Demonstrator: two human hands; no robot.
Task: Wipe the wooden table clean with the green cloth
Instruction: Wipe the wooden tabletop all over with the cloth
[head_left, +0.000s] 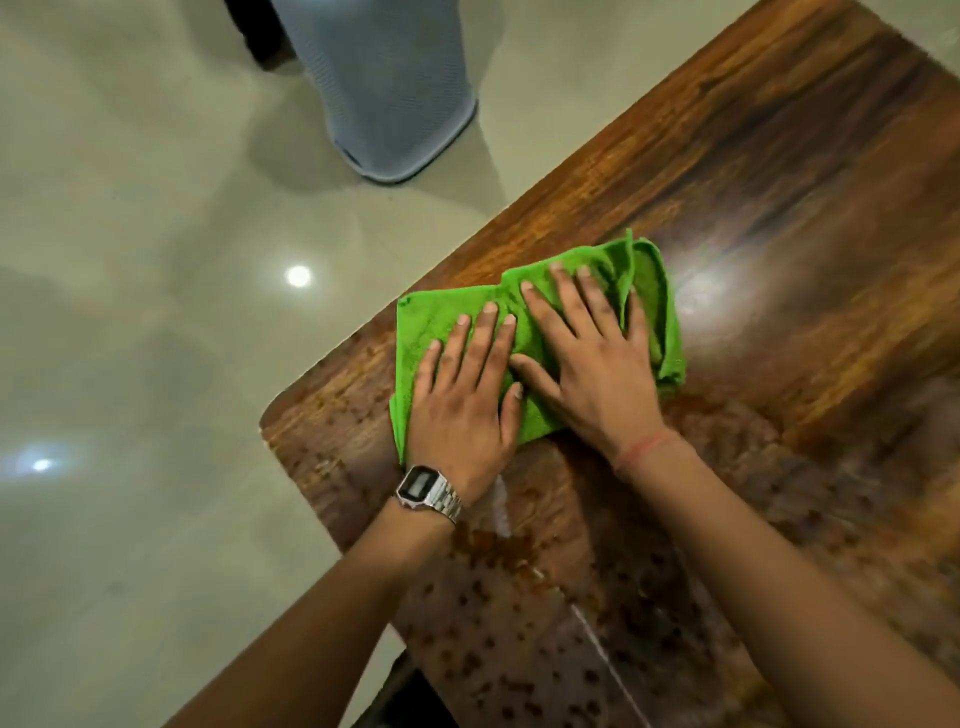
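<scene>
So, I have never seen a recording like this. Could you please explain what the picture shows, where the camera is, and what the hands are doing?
There is no machine here. A person wears one camera on the head, looking down at their own two bare hands. The left hand, with a metal wristwatch, and the right hand both lie flat, fingers spread, pressing a crumpled green cloth onto a wooden table near its corner. Nothing is gripped; the cloth is only pressed down. Many small droplets cover the table nearer the person. Beyond the table is a shiny floor with a grey basket.

Both forearms reach forward, left hand (465, 402) and right hand (597, 364) pressed flat side by side, fingers spread.
</scene>
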